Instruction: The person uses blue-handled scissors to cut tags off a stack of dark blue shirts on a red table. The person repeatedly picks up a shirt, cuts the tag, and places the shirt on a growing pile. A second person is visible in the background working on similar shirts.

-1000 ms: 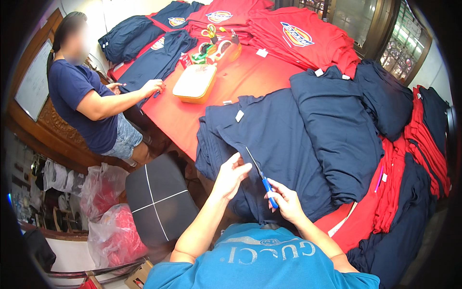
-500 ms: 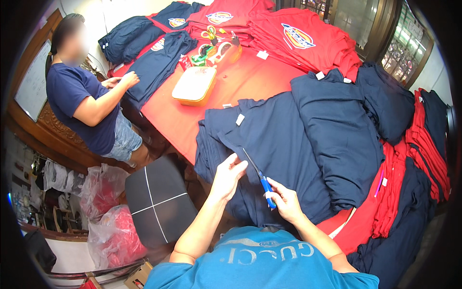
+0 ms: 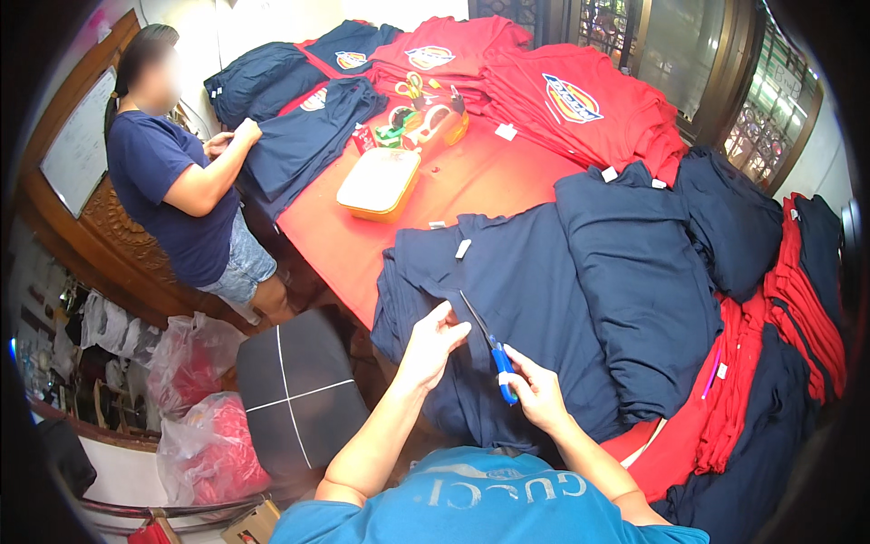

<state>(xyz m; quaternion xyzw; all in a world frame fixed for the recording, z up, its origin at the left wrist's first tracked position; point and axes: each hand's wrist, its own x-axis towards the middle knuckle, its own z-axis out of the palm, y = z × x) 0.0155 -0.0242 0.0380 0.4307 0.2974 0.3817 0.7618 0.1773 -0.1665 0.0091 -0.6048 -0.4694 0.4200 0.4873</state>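
Note:
My right hand is closed around the blue handles of a pair of scissors. Their narrow blades point up and away over a navy shirt on the pile before me. Just left of the blades, my left hand has thumb and fingers brought together at a raised fold of that shirt. A small white label shows on the cloth beyond the scissors' tip.
A lidded yellow-orange box stands on the red-covered table, with tape rolls behind it. Red shirts and folded navy garments lie around. A co-worker stands at left, near a black tied chair back and plastic bags.
The view has shifted a little, so the table and garments sit lower and further right in the picture. Both hands stay at nearly the same place on the navy shirt.

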